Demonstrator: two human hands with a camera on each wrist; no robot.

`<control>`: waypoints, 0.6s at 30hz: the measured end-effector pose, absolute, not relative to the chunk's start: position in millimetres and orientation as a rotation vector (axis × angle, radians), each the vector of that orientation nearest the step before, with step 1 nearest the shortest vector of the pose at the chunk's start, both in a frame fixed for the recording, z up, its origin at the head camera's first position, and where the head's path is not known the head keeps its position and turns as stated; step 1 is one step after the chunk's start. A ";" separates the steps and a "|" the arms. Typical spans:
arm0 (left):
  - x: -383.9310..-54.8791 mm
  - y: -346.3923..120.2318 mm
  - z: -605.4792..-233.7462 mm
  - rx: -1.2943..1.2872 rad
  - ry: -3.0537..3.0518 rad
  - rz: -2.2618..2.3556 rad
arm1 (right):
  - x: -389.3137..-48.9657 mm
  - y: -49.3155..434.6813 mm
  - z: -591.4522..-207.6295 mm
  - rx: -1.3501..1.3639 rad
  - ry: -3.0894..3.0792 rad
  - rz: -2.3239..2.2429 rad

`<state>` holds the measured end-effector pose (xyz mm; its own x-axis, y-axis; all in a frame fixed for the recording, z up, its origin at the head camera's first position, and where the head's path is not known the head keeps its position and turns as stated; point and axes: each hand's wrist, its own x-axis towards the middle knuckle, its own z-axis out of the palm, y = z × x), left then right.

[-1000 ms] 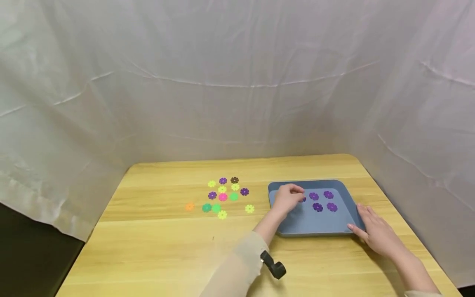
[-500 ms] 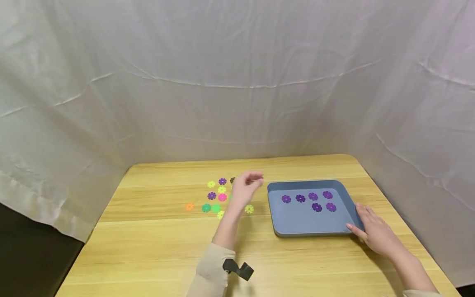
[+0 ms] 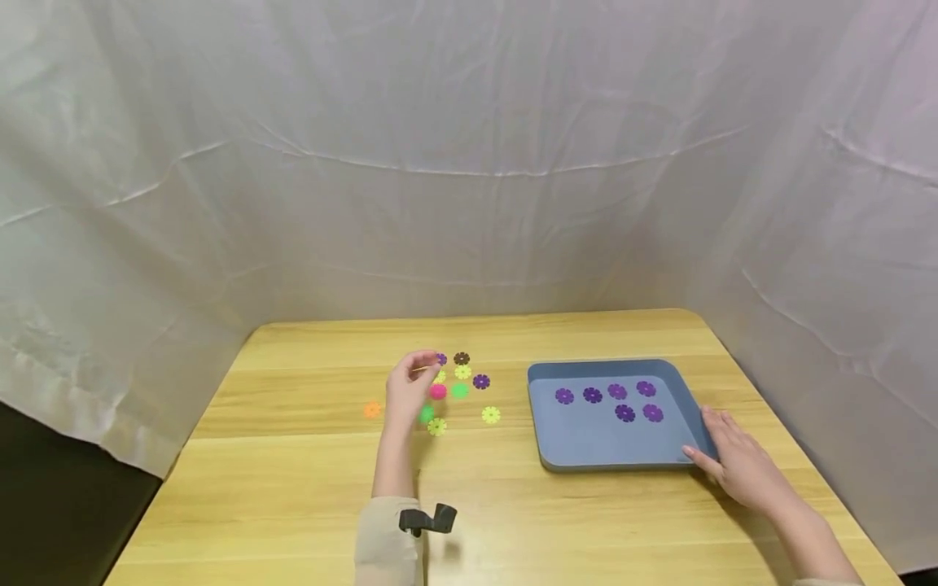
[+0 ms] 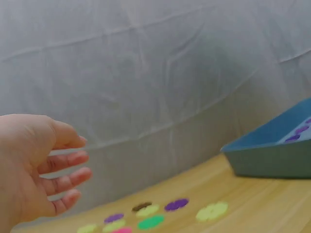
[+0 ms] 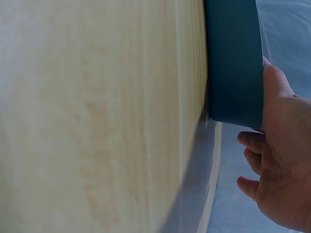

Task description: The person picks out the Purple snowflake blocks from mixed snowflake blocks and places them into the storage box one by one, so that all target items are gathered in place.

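Observation:
My left hand [image 3: 408, 389] hovers over the left part of a loose group of flower-shaped plastic discs. Its fingers bend loosely with nothing between them in the left wrist view. Near it lie a pink disc [image 3: 438, 392], a brown disc [image 3: 462, 358], a purple disc [image 3: 481, 381] and several yellow and green ones; the hand hides some. On the right, my right hand [image 3: 747, 460] holds a blue-grey tray [image 3: 608, 446] by its near right corner, thumb over the rim and fingers along the outer side. Several purple discs [image 3: 617, 391] lie flat inside the tray.
An orange disc [image 3: 372, 409] lies left of the group, and a yellow disc [image 3: 491, 415] lies between group and tray. The wooden table [image 3: 293, 505] ends at a pale curtain [image 3: 469, 228] behind and at both sides.
My left hand has withdrawn from the tray and swung left over the loose discs, uncovering purple discs it hid in the tray. The right hand stays at the tray's corner.

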<state>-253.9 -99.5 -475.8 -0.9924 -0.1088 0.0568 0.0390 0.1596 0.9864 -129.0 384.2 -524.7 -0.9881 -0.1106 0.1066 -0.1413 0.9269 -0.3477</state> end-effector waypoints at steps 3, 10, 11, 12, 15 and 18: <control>-258.2 -108.4 -487.4 0.111 -2.279 -1.903 | -128.6 384.0 -524.4 0.198 -3.010 0.558; -263.7 -120.8 -516.2 0.201 -2.344 -1.757 | -128.1 385.0 -525.8 0.208 -2.997 0.563; -264.5 -121.6 -519.3 0.209 -2.349 -1.757 | -128.2 385.1 -526.0 0.209 -2.994 0.564; -265.1 -122.1 -522.1 0.215 -2.356 -1.755 | -127.9 385.1 -526.2 0.208 -2.993 0.567; -266.2 -122.6 -527.5 0.216 -2.404 -1.731 | -127.3 385.0 -526.5 0.203 -2.998 0.573; -267.9 -121.8 -531.4 0.206 -2.510 -1.621 | -127.3 385.3 -526.2 0.200 -3.004 0.575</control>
